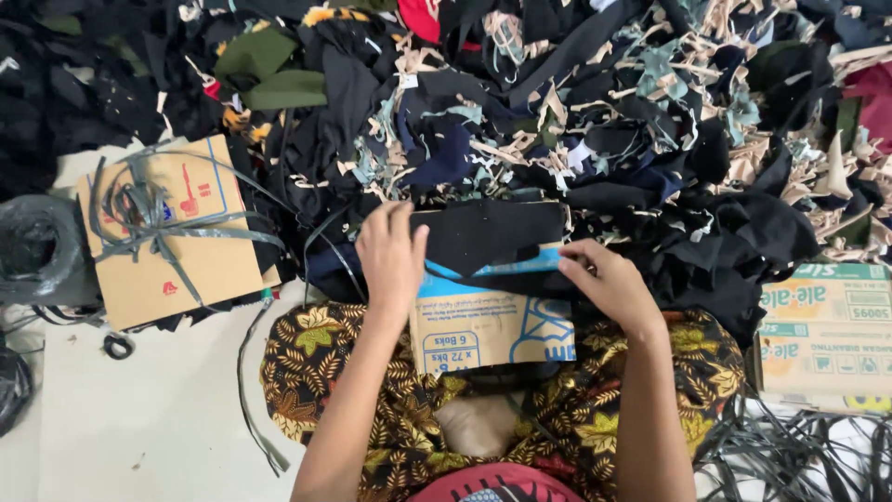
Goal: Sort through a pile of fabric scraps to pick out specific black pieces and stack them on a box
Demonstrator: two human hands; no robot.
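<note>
A flat piece of cardboard (492,325) with blue print lies across my lap, over a patterned brown and yellow cloth (316,358). A rectangular piece of black fabric (488,232) lies on the cardboard's far half. My left hand (390,256) presses on the fabric's left end, fingers spread flat. My right hand (609,279) pinches the fabric's near right edge against the cardboard.
A big heap of black, navy, green and beige fabric scraps (576,112) fills the far side. A cardboard box (172,232) tied with grey strapping sits at left beside a black plastic bag (37,246). Another printed carton (822,330) stands at right, with loose black straps (799,455) below it.
</note>
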